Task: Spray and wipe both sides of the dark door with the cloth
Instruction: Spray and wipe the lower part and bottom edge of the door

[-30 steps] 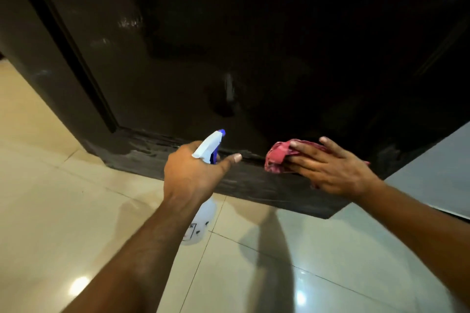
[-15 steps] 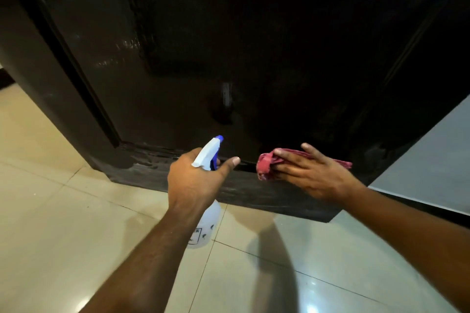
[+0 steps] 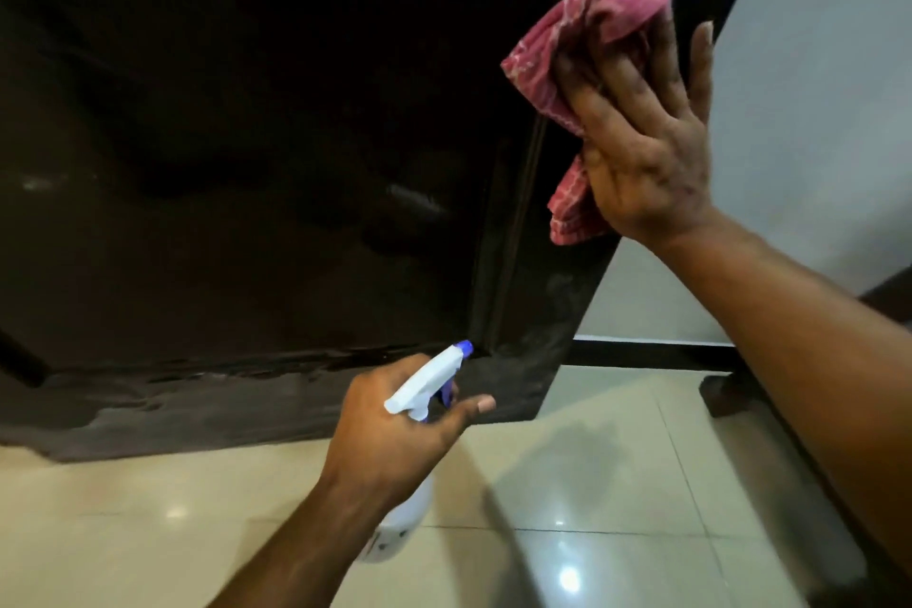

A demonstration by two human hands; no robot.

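The left hand (image 3: 395, 434) hides the neck of the spray bottle (image 3: 405, 516); its label is too blurred to read. The dark door (image 3: 247, 123) runs past the top and left edges.

Right hand (image 3: 646, 153) presses red cloth (image 3: 587, 40) flat on dark door (image 3: 247, 138) near its right edge; left hand (image 3: 395, 434) grips spray bottle (image 3: 424, 385) by door's bottom corner.

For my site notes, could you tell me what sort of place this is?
Probably a room inside a home, at a doorway: a dark door stands over glossy cream floor tiles, next to a plain pale wall with a dark skirting strip.
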